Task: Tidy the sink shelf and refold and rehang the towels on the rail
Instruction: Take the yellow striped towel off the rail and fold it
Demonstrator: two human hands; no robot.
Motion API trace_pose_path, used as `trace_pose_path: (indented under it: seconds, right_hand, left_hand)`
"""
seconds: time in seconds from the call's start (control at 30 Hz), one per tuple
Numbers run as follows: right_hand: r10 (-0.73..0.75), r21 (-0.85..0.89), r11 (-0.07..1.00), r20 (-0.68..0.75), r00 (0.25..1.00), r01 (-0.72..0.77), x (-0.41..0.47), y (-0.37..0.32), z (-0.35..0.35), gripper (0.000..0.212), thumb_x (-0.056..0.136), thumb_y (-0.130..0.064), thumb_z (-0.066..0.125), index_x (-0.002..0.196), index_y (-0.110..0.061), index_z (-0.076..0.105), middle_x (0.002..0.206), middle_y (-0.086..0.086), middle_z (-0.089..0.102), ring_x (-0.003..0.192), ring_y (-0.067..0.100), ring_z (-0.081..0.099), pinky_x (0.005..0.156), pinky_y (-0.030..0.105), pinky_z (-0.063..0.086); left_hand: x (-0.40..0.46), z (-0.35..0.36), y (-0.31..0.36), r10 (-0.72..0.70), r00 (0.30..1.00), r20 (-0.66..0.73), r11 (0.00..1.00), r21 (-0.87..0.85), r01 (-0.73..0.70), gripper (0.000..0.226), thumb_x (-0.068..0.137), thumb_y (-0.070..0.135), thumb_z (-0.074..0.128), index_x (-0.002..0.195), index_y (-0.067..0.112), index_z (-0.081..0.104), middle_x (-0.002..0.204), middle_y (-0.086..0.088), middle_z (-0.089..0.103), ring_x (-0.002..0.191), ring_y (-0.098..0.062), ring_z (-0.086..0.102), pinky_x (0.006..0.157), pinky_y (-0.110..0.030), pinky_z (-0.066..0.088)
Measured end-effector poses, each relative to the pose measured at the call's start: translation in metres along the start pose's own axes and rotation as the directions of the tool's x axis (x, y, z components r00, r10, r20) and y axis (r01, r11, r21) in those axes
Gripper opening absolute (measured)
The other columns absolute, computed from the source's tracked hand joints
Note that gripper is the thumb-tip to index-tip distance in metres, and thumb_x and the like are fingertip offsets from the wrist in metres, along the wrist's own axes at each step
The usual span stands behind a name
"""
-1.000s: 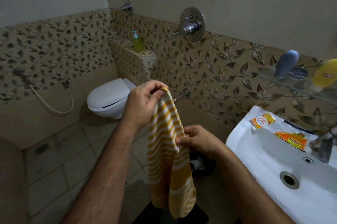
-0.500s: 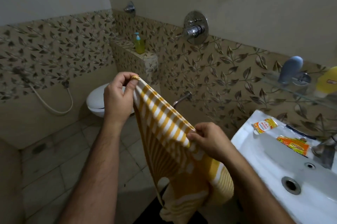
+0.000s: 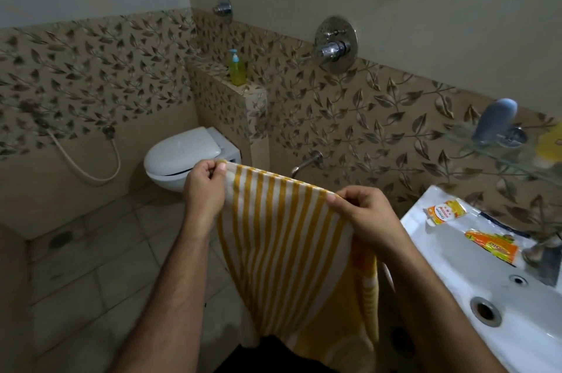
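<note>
A home bathroom: a wall-hung toilet (image 3: 185, 156), a white sink (image 3: 498, 290), leaf-patterned wall tiles (image 3: 365, 117), a shower mixer valve (image 3: 334, 49) and a glass shelf (image 3: 517, 153) of toiletries.

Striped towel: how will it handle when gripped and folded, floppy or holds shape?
Likely floppy: the striped towel sags between the left hand and right hand and drapes below in loose folds. Probably light, since a pinch at each top corner carries it. The cloth looks unlikely to slip, but it won't hold a fold unsupported.

Left hand (image 3: 204, 190) and right hand (image 3: 362, 214) pinch the striped towel's (image 3: 282, 239) top edge — stretched taut beside the sink (image 3: 456, 269).
</note>
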State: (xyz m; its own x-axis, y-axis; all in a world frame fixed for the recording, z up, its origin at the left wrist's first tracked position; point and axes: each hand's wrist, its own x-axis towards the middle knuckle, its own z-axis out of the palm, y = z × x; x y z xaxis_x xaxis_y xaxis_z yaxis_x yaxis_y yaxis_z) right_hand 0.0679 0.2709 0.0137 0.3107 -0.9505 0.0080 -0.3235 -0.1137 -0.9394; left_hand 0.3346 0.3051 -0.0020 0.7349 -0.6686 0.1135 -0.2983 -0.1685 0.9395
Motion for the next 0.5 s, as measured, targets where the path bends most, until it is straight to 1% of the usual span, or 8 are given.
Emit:
trace_pose_path:
  seconds: [0.07,0.1,0.17,0.23,0.3,0.4,0.47,0.5]
  right_hand:
    - [0.019,-0.016,1.000,-0.057,0.998,-0.020,0.005,-0.001,0.006,0.028,0.090,-0.026,0.068,0.071,-0.007,0.069,0.060,0.005,0.064,0.059,0.013,0.057,0.058,0.029,0.045]
    - [0.013,-0.064,0.998,-0.103,0.995,-0.019,0.007,-0.001,0.008,0.030,0.090,-0.027,0.067,0.067,-0.007,0.066,0.058,0.006,0.061,0.057,0.014,0.054,0.057,0.030,0.043]
    - [-0.018,-0.203,0.979,-0.187,0.982,-0.020,0.011,-0.002,0.013,0.035,0.090,-0.028,0.064,0.060,-0.012,0.060,0.052,0.000,0.056,0.053,0.012,0.051,0.054,0.029,0.040]
    - [-0.076,-0.347,0.938,-0.220,0.972,-0.006,0.011,-0.003,0.020,0.032,0.091,-0.030,0.060,0.063,-0.015,0.061,0.056,-0.003,0.057,0.056,0.013,0.054,0.053,0.030,0.041]
    - [-0.138,-0.461,0.887,-0.223,0.965,0.020,0.010,-0.003,0.027,0.029,0.092,-0.032,0.058,0.069,-0.014,0.064,0.061,-0.003,0.060,0.061,0.014,0.057,0.055,0.032,0.043]
    - [-0.182,-0.527,0.849,-0.218,0.959,0.042,0.008,-0.002,0.035,0.029,0.092,-0.033,0.055,0.071,-0.015,0.063,0.063,-0.004,0.060,0.062,0.015,0.056,0.056,0.034,0.046]
    - [-0.198,-0.543,0.838,-0.200,0.960,0.059,0.008,-0.001,0.039,0.029,0.091,-0.032,0.054,0.069,-0.015,0.060,0.063,-0.003,0.059,0.063,0.018,0.056,0.056,0.034,0.045]
    - [-0.210,-0.546,0.834,-0.179,0.961,0.081,0.008,-0.001,0.040,0.029,0.091,-0.031,0.054,0.068,-0.015,0.058,0.062,-0.003,0.058,0.062,0.019,0.056,0.055,0.034,0.044]
  left_hand:
    - [-0.009,0.005,-0.004,0.025,0.999,-0.022,0.997,0.079,-0.023,0.015,0.096,0.022,0.056,0.100,0.011,0.065,0.097,-0.007,0.067,0.095,-0.025,0.062,0.083,-0.034,0.049]
    - [-0.015,0.008,-0.005,0.057,0.997,-0.042,0.992,0.115,-0.051,0.017,0.095,0.022,0.056,0.100,0.009,0.066,0.096,-0.008,0.068,0.091,-0.025,0.062,0.080,-0.034,0.048]
    - [-0.028,0.013,-0.005,0.127,0.988,-0.086,0.979,0.171,-0.111,0.016,0.094,0.021,0.058,0.098,0.010,0.068,0.093,-0.008,0.070,0.085,-0.023,0.061,0.073,-0.030,0.045]
    - [-0.040,0.017,-0.004,0.156,0.982,-0.106,0.972,0.191,-0.134,0.014,0.093,0.022,0.059,0.097,0.012,0.069,0.092,-0.005,0.071,0.082,-0.019,0.060,0.069,-0.026,0.040]
    - [-0.050,0.021,-0.004,0.173,0.981,-0.083,0.972,0.177,-0.156,0.014,0.093,0.022,0.061,0.098,0.013,0.070,0.092,-0.002,0.071,0.080,-0.014,0.058,0.069,-0.025,0.040]
    - [-0.064,0.027,-0.003,0.225,0.974,-0.007,0.970,0.097,-0.223,0.010,0.090,0.022,0.066,0.096,0.017,0.072,0.087,0.003,0.072,0.078,-0.012,0.064,0.069,-0.026,0.051]
    - [-0.072,0.032,-0.002,0.258,0.964,0.061,0.965,0.031,-0.260,0.009,0.087,0.021,0.070,0.096,0.021,0.073,0.081,0.010,0.070,0.077,-0.010,0.067,0.067,-0.019,0.051]
    - [-0.076,0.034,0.000,0.263,0.959,0.106,0.964,0.009,-0.265,0.014,0.086,0.021,0.071,0.100,0.022,0.073,0.079,0.013,0.069,0.077,-0.007,0.067,0.066,-0.013,0.049]
